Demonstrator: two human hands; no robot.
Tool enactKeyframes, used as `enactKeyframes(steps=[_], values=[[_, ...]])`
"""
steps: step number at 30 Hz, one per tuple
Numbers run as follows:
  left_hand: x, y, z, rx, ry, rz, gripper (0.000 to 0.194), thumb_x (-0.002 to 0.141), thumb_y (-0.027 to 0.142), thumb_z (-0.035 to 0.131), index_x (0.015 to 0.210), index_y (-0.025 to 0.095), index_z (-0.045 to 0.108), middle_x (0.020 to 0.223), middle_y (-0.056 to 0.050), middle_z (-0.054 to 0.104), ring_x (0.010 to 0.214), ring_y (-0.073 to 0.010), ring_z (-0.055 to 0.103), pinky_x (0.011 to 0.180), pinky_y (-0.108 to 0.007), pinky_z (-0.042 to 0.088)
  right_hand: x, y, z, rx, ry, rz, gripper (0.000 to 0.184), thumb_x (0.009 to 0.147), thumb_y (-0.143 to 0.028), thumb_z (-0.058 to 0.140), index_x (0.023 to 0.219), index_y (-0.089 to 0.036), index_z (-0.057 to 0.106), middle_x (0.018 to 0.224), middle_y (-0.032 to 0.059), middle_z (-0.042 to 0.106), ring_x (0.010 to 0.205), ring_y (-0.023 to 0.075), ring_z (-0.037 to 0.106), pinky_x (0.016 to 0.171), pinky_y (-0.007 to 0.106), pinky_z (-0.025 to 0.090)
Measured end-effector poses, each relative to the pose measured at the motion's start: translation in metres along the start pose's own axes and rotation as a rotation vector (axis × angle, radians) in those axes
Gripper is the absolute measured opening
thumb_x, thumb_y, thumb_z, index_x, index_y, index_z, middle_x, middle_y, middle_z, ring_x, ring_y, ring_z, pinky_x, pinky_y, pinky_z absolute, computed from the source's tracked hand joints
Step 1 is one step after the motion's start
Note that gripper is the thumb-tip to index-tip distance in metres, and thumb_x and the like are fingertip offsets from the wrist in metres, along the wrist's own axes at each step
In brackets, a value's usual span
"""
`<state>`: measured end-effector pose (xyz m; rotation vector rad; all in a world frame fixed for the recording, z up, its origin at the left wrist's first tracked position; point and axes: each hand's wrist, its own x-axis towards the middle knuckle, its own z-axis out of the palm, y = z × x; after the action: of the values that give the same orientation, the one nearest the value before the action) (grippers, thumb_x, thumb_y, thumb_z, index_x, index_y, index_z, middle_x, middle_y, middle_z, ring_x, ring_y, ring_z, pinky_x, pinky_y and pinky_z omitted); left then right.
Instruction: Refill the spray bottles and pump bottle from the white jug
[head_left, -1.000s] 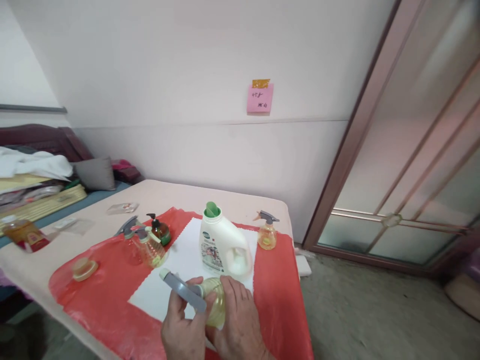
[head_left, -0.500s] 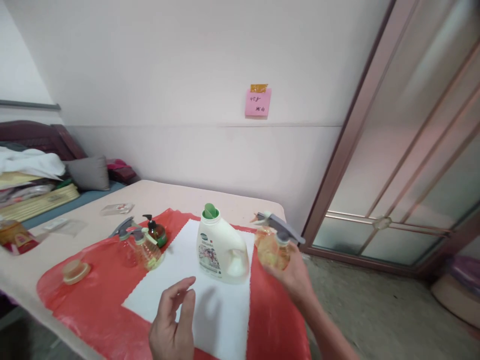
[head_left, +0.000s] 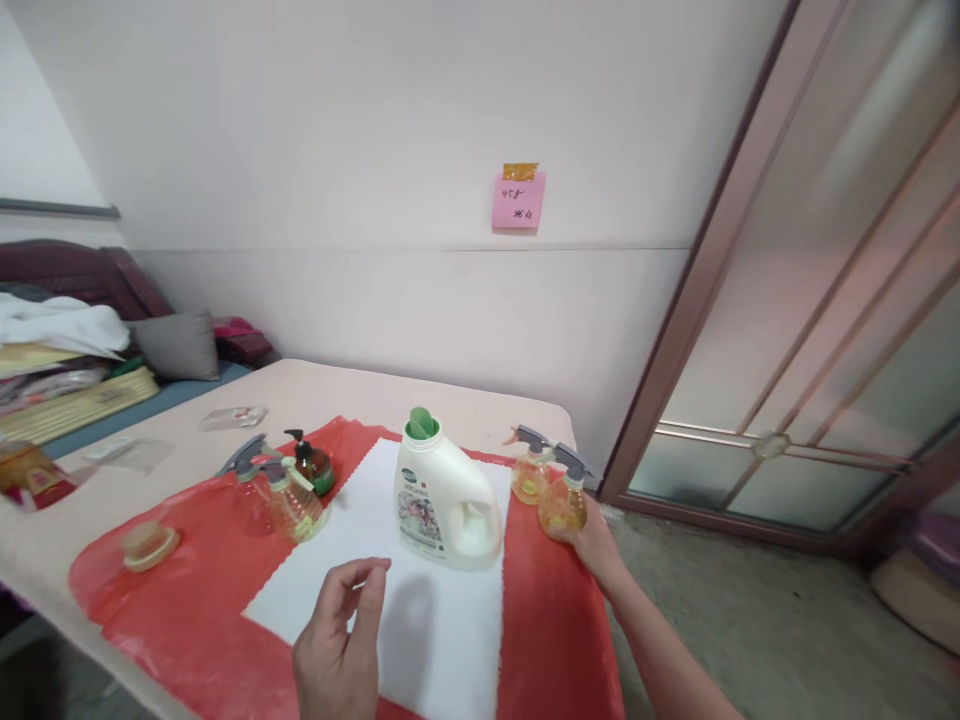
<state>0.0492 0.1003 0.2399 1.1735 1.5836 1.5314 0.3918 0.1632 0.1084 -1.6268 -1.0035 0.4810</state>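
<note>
My right hand [head_left: 592,545] grips a small yellow spray bottle with a grey trigger [head_left: 564,500] and sets it on the red sheet [head_left: 559,620], beside another yellow spray bottle [head_left: 529,473]. My left hand [head_left: 337,640] hovers over the white cloth [head_left: 431,620] with fingers loosely curled and apart, holding nothing. A white detergent jug with a green cap [head_left: 444,495] stands on the cloth between my hands.
Two spray bottles [head_left: 277,495] and a dark pump bottle [head_left: 311,460] stand at the left of the red sheet, with a yellow lid [head_left: 150,545] nearer the table edge. Bedding lies at far left. A glass sliding door [head_left: 817,300] is at right.
One second ago both hands held the spray bottle over the cloth. My right hand carried it to the right and lowered it beside the other bottle; my left hand let go.
</note>
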Motion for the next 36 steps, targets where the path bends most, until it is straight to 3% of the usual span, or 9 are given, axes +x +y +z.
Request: enactKeyframes(steps=[4, 8, 11, 14, 21, 27, 30, 32, 36], values=[[0.006, -0.005, -0.003, 0.01, -0.047, -0.012, 0.042, 0.07, 0.063, 0.063, 0.083, 0.024, 0.066, 0.092, -0.005, 0.07, 0.089, -0.026, 0.063, 0.082, -0.034, 0.043, 0.001, -0.004, 0.002, 0.035, 0.025, 0.077, 0.041, 0.086, -0.035, 0.06, 0.122, -0.018, 0.052, 0.117, 0.0072, 0.059, 0.101, 0.0203, 0.059, 0.088, 0.044, 0.051], [0.018, -0.015, -0.01, -0.031, -0.066, -0.069, 0.045, 0.065, 0.063, 0.067, 0.082, 0.022, 0.066, 0.091, -0.006, 0.071, 0.087, -0.026, 0.063, 0.08, -0.034, 0.045, -0.002, -0.017, -0.009, 0.067, 0.202, 0.172, 0.05, 0.083, -0.035, 0.062, 0.127, -0.019, 0.046, 0.124, 0.0098, 0.055, 0.104, 0.0229, 0.057, 0.086, 0.045, 0.051], [0.027, -0.019, -0.011, -0.101, -0.035, -0.057, 0.04, 0.068, 0.059, 0.067, 0.08, 0.021, 0.065, 0.088, -0.006, 0.07, 0.083, -0.0233, 0.063, 0.077, -0.033, 0.048, -0.014, -0.039, -0.02, 0.136, 0.317, 0.143, 0.066, 0.073, -0.039, 0.066, 0.13, -0.019, 0.04, 0.129, 0.0134, 0.051, 0.111, 0.026, 0.055, 0.088, 0.044, 0.05], [0.034, -0.02, -0.01, -0.193, -0.002, -0.012, 0.035, 0.072, 0.054, 0.067, 0.076, 0.019, 0.063, 0.081, -0.006, 0.069, 0.081, -0.0222, 0.063, 0.075, -0.033, 0.05, -0.033, -0.069, -0.019, 0.203, 0.361, 0.06, 0.066, 0.07, -0.046, 0.063, 0.125, -0.019, 0.041, 0.127, 0.0141, 0.051, 0.11, 0.0259, 0.056, 0.091, 0.043, 0.048], [0.045, -0.03, -0.007, -0.239, 0.025, -0.025, 0.029, 0.078, 0.046, 0.064, 0.073, 0.018, 0.061, 0.076, -0.006, 0.067, 0.079, -0.0205, 0.063, 0.073, -0.033, 0.051, -0.083, -0.117, 0.033, 0.146, 0.16, -0.126, 0.048, 0.067, -0.05, 0.063, 0.105, -0.022, 0.055, 0.1, 0.01, 0.062, 0.087, 0.0264, 0.061, 0.085, 0.051, 0.048], [0.056, -0.041, -0.011, -0.225, 0.051, -0.055, 0.027, 0.076, 0.044, 0.065, 0.072, 0.018, 0.059, 0.076, -0.005, 0.065, 0.08, -0.0201, 0.062, 0.074, -0.033, 0.051, -0.112, -0.132, 0.066, 0.017, -0.058, -0.388, 0.028, 0.081, -0.04, 0.053, 0.106, -0.028, 0.055, 0.086, 0.0041, 0.066, 0.08, 0.0247, 0.065, 0.07, 0.042, 0.053], [0.086, -0.047, -0.017, -0.213, 0.177, -0.078, 0.021, 0.074, 0.038, 0.065, 0.077, 0.018, 0.059, 0.08, -0.004, 0.064, 0.083, -0.0208, 0.063, 0.075, -0.034, 0.05, -0.118, -0.136, 0.069, -0.003, -0.086, -0.507, 0.025, 0.084, -0.032, 0.05, 0.108, -0.029, 0.053, 0.084, 0.0025, 0.065, 0.078, 0.0231, 0.065, 0.066, 0.038, 0.053], [0.115, -0.048, -0.023, -0.118, 0.355, -0.095, 0.02, 0.071, 0.034, 0.067, 0.079, 0.019, 0.057, 0.08, -0.004, 0.061, 0.083, -0.0227, 0.062, 0.075, -0.036, 0.047, -0.12, -0.136, 0.069, -0.014, -0.105, -0.542, 0.026, 0.086, -0.029, 0.049, 0.112, -0.029, 0.051, 0.084, 0.0025, 0.065, 0.077, 0.0224, 0.065, 0.065, 0.036, 0.053], [0.167, -0.047, -0.032, -0.061, 0.436, -0.076, 0.032, 0.055, 0.026, 0.078, 0.076, 0.019, 0.054, 0.079, -0.004, 0.06, 0.091, -0.0295, 0.059, 0.079, -0.039, 0.042, -0.124, -0.133, 0.073, -0.027, -0.164, -0.595, 0.027, 0.088, -0.027, 0.047, 0.115, -0.028, 0.047, 0.082, 0.002, 0.065, 0.07, 0.0195, 0.065, 0.061, 0.033, 0.052]])
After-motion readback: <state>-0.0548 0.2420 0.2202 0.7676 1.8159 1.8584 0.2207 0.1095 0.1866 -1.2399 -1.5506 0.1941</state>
